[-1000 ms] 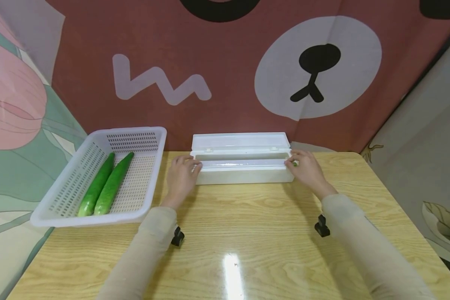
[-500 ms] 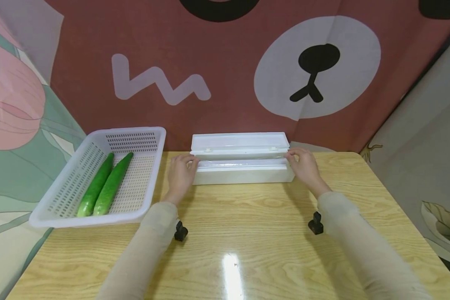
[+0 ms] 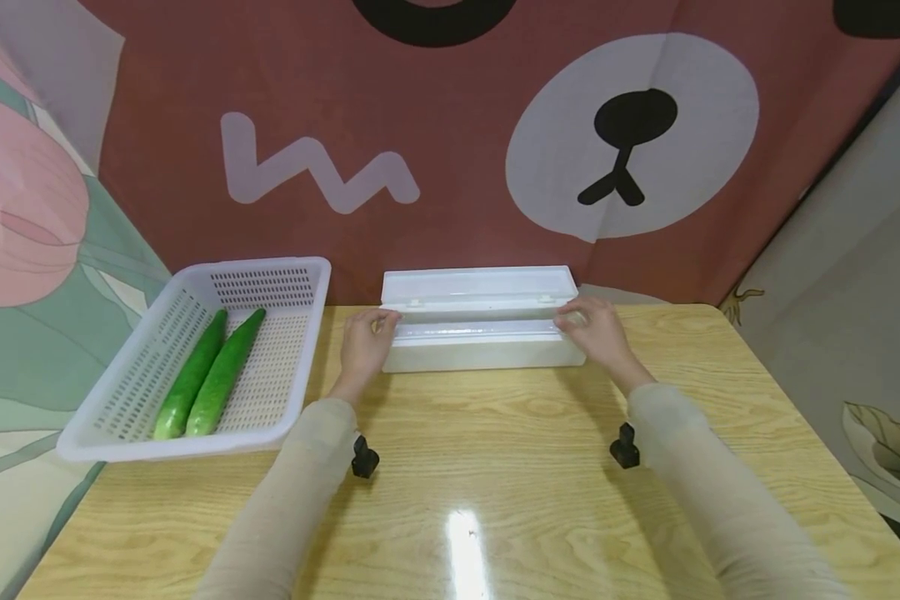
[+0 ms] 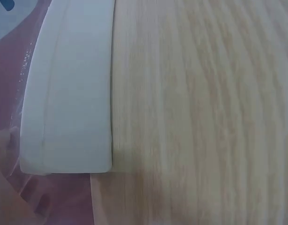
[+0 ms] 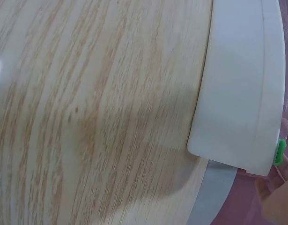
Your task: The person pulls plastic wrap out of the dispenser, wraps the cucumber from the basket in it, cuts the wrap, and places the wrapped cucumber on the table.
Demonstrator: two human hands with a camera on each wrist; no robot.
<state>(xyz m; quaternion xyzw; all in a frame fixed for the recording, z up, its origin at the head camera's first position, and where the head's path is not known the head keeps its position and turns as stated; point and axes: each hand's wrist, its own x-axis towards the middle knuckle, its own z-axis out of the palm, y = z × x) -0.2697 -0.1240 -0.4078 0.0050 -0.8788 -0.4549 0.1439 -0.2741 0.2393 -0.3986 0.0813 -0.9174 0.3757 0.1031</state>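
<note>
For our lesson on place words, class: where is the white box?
In the head view, the white box sits near the far edge of the table, between the left hand and right hand, right of the basket.

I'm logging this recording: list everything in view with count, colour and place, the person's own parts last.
Box: 1, white, far edge of table, lid raised behind.
Clear film: 1 sheet, transparent, along the box's top, between the hands.
Tab: 1, green, box's right end.
Basket: 1, white, left of box.
Cucumbers: 2, green, side by side in basket.
Table: 1, light wood, under box.
Backdrop: 1, red-brown with printed shapes, behind table; patterned panels either side.
Wrist devices: 2, black, one at each cuff.
Sleeves: 2, cream, foreground.
Left hand: 1, bare, box's left end.
Right hand: 1, bare, box's right end.
</note>
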